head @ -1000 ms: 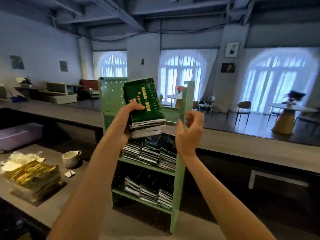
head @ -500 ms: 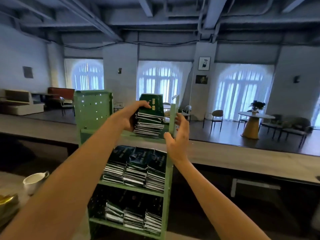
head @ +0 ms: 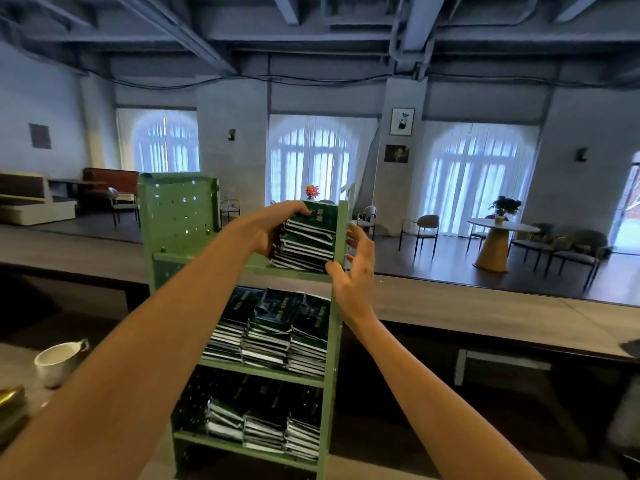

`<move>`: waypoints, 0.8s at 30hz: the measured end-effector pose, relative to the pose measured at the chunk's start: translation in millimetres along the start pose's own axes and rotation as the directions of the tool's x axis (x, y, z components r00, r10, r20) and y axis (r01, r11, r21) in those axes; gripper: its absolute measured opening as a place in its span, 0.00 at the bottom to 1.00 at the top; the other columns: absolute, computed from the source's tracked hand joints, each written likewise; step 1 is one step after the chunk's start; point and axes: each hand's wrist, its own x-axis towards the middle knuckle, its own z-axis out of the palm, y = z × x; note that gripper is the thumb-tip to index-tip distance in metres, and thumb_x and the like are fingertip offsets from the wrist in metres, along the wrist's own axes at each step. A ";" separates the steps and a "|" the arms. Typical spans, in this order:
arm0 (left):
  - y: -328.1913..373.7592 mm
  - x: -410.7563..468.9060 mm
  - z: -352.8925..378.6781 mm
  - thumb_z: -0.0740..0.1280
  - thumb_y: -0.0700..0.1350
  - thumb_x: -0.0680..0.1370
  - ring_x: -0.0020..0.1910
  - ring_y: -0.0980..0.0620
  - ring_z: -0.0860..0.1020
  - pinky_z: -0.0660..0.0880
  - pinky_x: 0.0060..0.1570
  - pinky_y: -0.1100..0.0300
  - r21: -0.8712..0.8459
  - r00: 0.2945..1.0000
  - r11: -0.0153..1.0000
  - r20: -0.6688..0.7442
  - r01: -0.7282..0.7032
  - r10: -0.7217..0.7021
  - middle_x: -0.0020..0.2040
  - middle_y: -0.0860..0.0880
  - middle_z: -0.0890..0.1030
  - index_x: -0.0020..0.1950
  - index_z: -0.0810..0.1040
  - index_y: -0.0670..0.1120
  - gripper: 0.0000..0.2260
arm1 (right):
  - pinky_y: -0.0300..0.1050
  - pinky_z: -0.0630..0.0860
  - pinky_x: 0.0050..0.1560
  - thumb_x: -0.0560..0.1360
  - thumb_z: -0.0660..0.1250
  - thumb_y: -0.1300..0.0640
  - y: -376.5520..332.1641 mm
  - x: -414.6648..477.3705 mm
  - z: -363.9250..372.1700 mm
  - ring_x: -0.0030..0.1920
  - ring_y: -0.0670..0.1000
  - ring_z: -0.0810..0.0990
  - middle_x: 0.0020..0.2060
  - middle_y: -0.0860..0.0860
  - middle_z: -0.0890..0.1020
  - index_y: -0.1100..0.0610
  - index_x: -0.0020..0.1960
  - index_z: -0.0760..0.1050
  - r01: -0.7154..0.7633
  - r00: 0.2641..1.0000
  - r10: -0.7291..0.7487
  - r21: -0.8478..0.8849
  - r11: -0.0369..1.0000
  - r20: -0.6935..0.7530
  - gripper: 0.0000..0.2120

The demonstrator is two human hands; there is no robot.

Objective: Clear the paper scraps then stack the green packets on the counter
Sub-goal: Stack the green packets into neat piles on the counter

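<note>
A stack of dark green foil packets with silver edges (head: 308, 242) sits on the top shelf of a pale green perforated metal rack (head: 176, 209). The packets lie flat, one upon another. Their silver ends face the viewer and their long axis appears to run back into the shelf. The layers are slightly staggered and the top packet tips upward at the rear.

The left hand (head: 266, 233) grasps the stack's left side, with its fingers curled over the top packet. The right hand (head: 355, 268) is released, fingers straight, at the front edge of the rack's right upright. Its thumb lies by the stack's lower right corner; whether it touches is unclear.

The stack stands close against the right upright. To its left, bare shelf runs to the left side panel.

The middle shelf (head: 263, 370) and bottom shelf (head: 242, 448) each hold three stacks side by side, filling their width. A white ceramic cup (head: 59, 362) stands on the grey counter (head: 485, 313), left of the rack.
</note>
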 end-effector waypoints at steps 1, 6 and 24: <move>-2.4 0.4 -0.3 0.62 0.51 0.76 0.44 0.46 0.77 0.76 0.46 0.53 -0.036 0.999 0.999 -0.030 -0.019 0.018 0.44 0.44 0.79 0.48 0.72 0.44 0.10 | 0.58 0.72 0.63 0.66 0.62 0.64 -0.2 -0.4 -0.3 0.59 0.45 0.70 0.56 0.36 0.67 0.47 0.65 0.61 -0.011 1.000 0.011 0.005 1.000 0.005 0.29; -15.0 7.5 -5.3 0.55 0.56 0.78 0.50 0.45 0.76 0.74 0.57 0.48 -0.184 0.992 0.977 -0.087 -0.108 0.093 0.52 0.42 0.76 0.52 0.71 0.45 0.16 | 0.57 0.72 0.63 0.66 0.62 0.62 -2.5 -0.8 -1.1 0.59 0.48 0.70 0.56 0.37 0.67 0.45 0.64 0.61 -0.044 0.999 0.043 0.005 0.999 0.017 0.29; -31.9 -18.6 8.4 0.61 0.45 0.79 0.53 0.49 0.79 0.76 0.47 0.60 -0.041 0.946 0.955 0.131 -0.294 0.297 0.57 0.43 0.79 0.62 0.70 0.46 0.12 | 0.58 0.70 0.65 0.67 0.60 0.59 -10.4 -1.5 -6.4 0.64 0.52 0.68 0.61 0.48 0.66 0.57 0.72 0.61 -0.112 0.991 0.112 -0.005 0.994 0.079 0.32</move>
